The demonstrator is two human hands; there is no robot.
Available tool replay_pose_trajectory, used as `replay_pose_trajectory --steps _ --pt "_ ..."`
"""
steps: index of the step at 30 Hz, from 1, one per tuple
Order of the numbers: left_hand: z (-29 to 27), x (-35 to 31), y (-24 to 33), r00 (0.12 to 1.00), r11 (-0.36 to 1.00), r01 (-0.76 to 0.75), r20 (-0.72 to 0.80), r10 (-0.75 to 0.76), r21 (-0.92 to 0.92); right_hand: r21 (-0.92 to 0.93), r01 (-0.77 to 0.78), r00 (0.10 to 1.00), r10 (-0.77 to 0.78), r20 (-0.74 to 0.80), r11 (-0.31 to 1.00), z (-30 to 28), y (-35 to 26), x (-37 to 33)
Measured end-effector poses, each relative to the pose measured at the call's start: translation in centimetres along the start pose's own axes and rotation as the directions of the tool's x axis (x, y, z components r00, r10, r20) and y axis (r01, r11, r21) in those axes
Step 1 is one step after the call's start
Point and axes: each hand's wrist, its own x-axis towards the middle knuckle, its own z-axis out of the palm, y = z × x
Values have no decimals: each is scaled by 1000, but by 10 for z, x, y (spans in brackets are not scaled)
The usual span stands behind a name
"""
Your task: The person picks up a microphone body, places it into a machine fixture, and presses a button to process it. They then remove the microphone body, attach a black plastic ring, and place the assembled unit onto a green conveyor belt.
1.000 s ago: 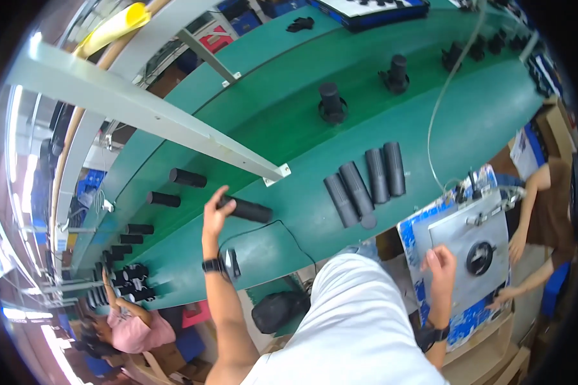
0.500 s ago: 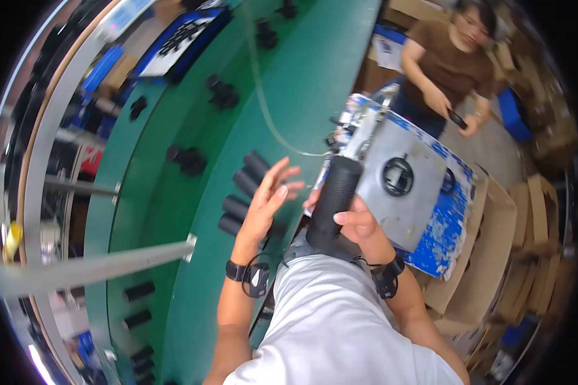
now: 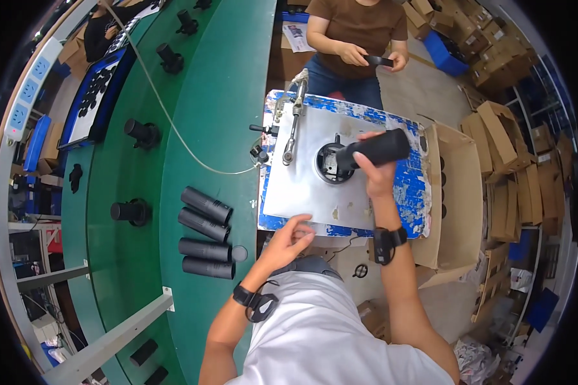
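My right hand [image 3: 379,176] grips a black ribbed cylinder [image 3: 386,147], thumb on the near side. The cylinder lies tilted, nearly level, above the metal-topped table, its left end over the edge of a round black fixture [image 3: 321,172]. Whether the two touch I cannot tell. Beneath the fixture is a silver metal plate [image 3: 289,199]. Nothing is in my left hand [image 3: 286,244]; its fingers are spread near the table's front edge. Several similar black cylinders [image 3: 205,249] lie side by side on the green bench to my left, with a small round disc [image 3: 239,253] beside them.
A metal air tool [image 3: 293,131] with a thin hose stands on the table's left part. Right of it is an open cardboard box [image 3: 459,199]. Across the table a person in a brown shirt [image 3: 356,29] holds a black part. Black flanged pieces [image 3: 131,212] line the green bench.
My right hand has carried the cylinder from in front of my body out over the table, tipping it toward level. My left hand has come to the table's front edge. The view has turned rightward.
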Motion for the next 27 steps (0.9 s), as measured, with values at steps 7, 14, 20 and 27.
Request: replay_pose_trajectory --steps 7,14,20,27 --pt "-13 -29 -26 990 988 100 -88 -111 -119 -165 -136 986 150 72 977 15 25 -10" --pt "-12 -21 -27 990 982 91 -91 -107 -165 -565 -151 987 90 -135 811 42 44 -25" --pt "-21 -21 -24 983 981 88 -147 -114 -171 -139 -80 984 100 147 987 13 29 7" --pt "-29 -12 -13 982 974 112 -131 -139 -198 -393 116 989 -143 -40 912 42 31 -2"
